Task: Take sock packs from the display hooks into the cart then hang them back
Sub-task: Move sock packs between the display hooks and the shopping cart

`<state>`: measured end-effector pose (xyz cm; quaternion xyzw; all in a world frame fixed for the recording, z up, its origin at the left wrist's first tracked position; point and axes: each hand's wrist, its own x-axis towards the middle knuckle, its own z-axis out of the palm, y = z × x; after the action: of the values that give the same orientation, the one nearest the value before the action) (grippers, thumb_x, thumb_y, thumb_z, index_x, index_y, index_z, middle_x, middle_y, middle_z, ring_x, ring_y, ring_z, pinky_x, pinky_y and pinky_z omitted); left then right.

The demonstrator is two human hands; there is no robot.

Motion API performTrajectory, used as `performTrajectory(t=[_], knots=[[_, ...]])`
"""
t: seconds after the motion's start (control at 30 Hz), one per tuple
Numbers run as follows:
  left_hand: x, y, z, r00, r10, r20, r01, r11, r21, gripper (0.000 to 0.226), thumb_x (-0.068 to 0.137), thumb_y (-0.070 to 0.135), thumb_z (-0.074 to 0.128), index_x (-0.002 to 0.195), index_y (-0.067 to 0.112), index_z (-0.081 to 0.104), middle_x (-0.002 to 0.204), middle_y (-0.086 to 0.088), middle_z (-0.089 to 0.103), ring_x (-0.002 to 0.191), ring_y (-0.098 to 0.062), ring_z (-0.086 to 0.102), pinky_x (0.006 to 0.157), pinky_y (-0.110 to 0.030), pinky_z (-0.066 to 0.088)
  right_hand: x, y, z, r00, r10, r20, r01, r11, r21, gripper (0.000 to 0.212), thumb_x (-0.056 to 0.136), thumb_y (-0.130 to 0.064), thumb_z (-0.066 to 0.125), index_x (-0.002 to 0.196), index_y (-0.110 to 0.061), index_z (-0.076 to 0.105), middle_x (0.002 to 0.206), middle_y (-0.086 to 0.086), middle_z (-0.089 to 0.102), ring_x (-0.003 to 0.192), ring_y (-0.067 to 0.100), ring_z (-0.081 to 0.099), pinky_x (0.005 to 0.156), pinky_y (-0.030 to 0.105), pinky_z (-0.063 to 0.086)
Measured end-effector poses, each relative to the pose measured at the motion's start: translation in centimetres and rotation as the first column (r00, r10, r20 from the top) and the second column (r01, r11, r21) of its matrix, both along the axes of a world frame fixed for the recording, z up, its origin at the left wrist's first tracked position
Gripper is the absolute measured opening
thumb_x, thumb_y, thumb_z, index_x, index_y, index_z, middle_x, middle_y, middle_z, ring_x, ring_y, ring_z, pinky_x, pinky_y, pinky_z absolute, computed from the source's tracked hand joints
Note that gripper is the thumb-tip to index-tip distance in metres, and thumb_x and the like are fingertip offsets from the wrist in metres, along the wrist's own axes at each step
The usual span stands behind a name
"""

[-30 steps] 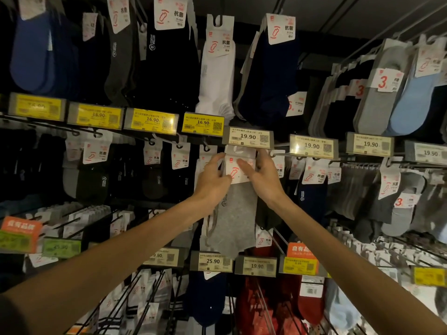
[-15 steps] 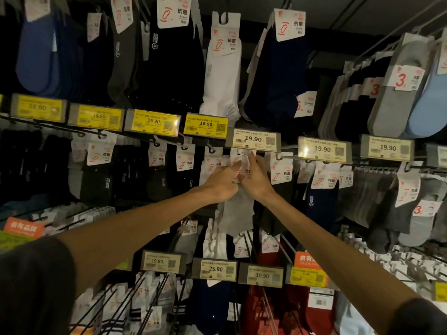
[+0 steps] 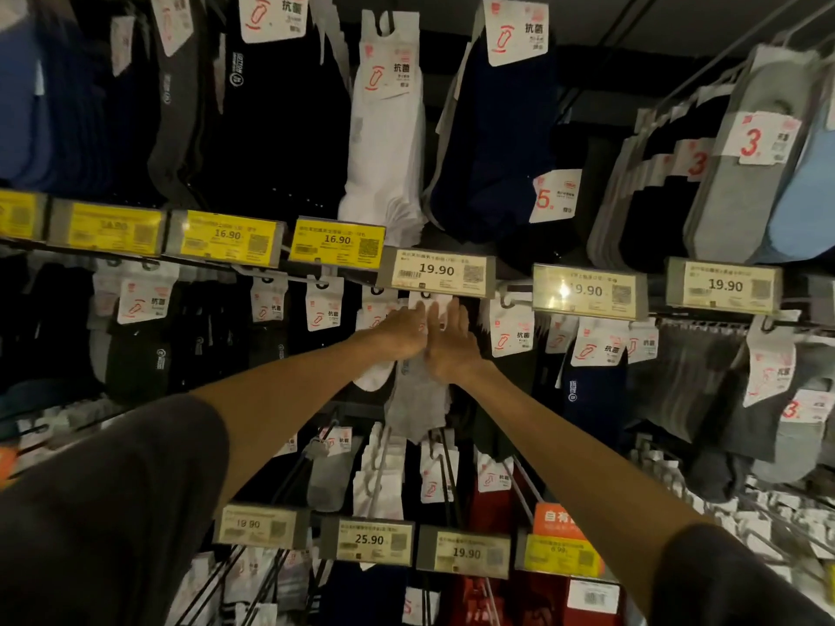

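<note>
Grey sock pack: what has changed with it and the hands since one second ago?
The left hand and right hand raised the grey sock pack close under the 19.90 price tag and came together; they now touch, still pinching its card top. The neighbouring packs kept hanging in place.

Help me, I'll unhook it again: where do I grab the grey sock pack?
Pinch the grey sock pack by its white header card, left hand and right hand either side as now, reaching from below in front: the 19.90 price tag overhangs the top, and the socks hang limp.
</note>
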<state>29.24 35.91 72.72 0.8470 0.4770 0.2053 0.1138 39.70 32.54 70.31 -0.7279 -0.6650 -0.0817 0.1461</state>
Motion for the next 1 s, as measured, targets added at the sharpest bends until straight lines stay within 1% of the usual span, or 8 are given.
performTrajectory(t=[0.2, 0.37, 0.53, 0.63, 0.7, 0.8, 0.9, 1.0], knots=[[1.1, 3.1, 0.4, 0.995, 0.059, -0.084, -0.063, 0.997, -0.045, 0.063, 0.104, 0.024, 0.038, 0.158, 0.013, 0.008, 0.163, -0.015, 0.013, 0.148, -0.032, 0.022, 0.114, -0.039, 0.032, 0.5, 2.4, 0.8, 0.999, -0.024, 0.037, 0.029, 0.992, -0.122, 0.082, 0.098, -0.023, 0.046, 0.154, -0.014, -0.014, 0.157, 0.018, -0.025, 0.145, 0.035, -0.023, 0.120, 0.053, 0.005], [1.6, 5.0, 0.1, 0.994, 0.045, -0.098, -0.047, 0.999, -0.018, 0.053, 0.104, 0.026, 0.038, 0.153, 0.011, 0.025, 0.158, -0.015, 0.028, 0.141, -0.032, 0.035, 0.110, -0.043, 0.036, 1.5, 4.4, 0.5, 0.992, -0.015, 0.123, 0.029, 0.994, -0.110, 0.080, 0.099, -0.033, 0.045, 0.155, -0.015, -0.010, 0.159, 0.018, -0.020, 0.146, 0.037, -0.018, 0.119, 0.055, 0.007], [1.6, 5.1, -1.2, 0.999, 0.039, -0.014, -0.040, 0.998, -0.046, 0.066, 0.103, 0.024, 0.044, 0.158, 0.019, 0.008, 0.161, -0.013, 0.023, 0.143, -0.034, 0.031, 0.113, -0.044, 0.036, 1.6, 4.7, 0.0, 0.984, -0.015, 0.176, 0.036, 0.992, -0.120, 0.092, 0.096, -0.045, 0.050, 0.154, -0.014, -0.013, 0.158, 0.021, -0.022, 0.146, 0.037, -0.020, 0.120, 0.053, 0.004], [1.1, 3.2, -2.1, 1.000, -0.001, 0.031, 0.003, 0.998, -0.062, 0.069, 0.104, 0.024, 0.046, 0.158, 0.015, 0.004, 0.163, -0.012, 0.015, 0.149, -0.032, 0.019, 0.118, -0.037, 0.026, 1.4, 4.1, -0.2, 0.980, -0.001, 0.200, 0.020, 0.995, -0.096, 0.089, 0.096, -0.045, 0.049, 0.154, -0.016, -0.011, 0.158, 0.018, -0.022, 0.146, 0.035, -0.022, 0.120, 0.052, 0.002], [0.5, 1.4, -2.9, 0.992, -0.017, 0.128, 0.027, 0.997, -0.072, 0.062, 0.104, 0.019, 0.045, 0.157, 0.011, 0.014, 0.161, -0.013, 0.019, 0.148, -0.031, 0.023, 0.118, -0.034, 0.026, 0.8, 2.8, -0.6, 0.959, 0.032, 0.281, -0.005, 0.996, -0.094, 0.085, 0.097, -0.038, 0.049, 0.155, -0.014, -0.008, 0.159, 0.016, -0.023, 0.146, 0.035, -0.022, 0.120, 0.050, 0.001], [-1.2, -1.9, -4.3, 0.986, -0.027, 0.163, 0.030, 0.999, -0.017, 0.061, 0.096, 0.001, 0.046, 0.152, 0.002, 0.024, 0.157, -0.017, 0.029, 0.145, -0.030, 0.029, 0.116, -0.029, 0.025, -0.5, 0.0, -1.4, 0.941, 0.121, 0.316, -0.099, 0.991, -0.085, 0.086, 0.096, -0.033, 0.053, 0.155, -0.011, -0.005, 0.159, 0.018, -0.019, 0.146, 0.036, -0.020, 0.120, 0.052, -0.001], [-3.8, -6.0, -5.3, 0.952, -0.040, 0.304, 0.045, 0.999, -0.011, 0.046, 0.090, -0.005, 0.047, 0.136, -0.002, 0.046, 0.131, -0.020, 0.058, 0.122, -0.031, 0.055, 0.096, -0.029, 0.044, -2.2, -3.3, -1.7, 0.940, 0.213, 0.266, -0.202, 0.977, -0.071, 0.083, 0.091, -0.027, 0.061, 0.155, -0.008, 0.011, 0.160, 0.020, -0.009, 0.147, 0.036, -0.014, 0.121, 0.050, 0.001], [-7.0, -10.0, -7.0, 0.908, -0.070, 0.413, 0.049, 0.997, 0.059, 0.045, 0.088, -0.007, 0.046, 0.132, 0.000, 0.051, 0.116, -0.021, 0.067, 0.107, -0.029, 0.064, 0.089, -0.036, 0.052, -4.5, -6.8, -2.6, 0.900, 0.329, 0.285, -0.347, 0.938, 0.011, 0.065, 0.090, -0.023, 0.060, 0.147, -0.005, 0.035, 0.159, 0.019, 0.008, 0.148, 0.036, -0.003, 0.121, 0.048, 0.005]])
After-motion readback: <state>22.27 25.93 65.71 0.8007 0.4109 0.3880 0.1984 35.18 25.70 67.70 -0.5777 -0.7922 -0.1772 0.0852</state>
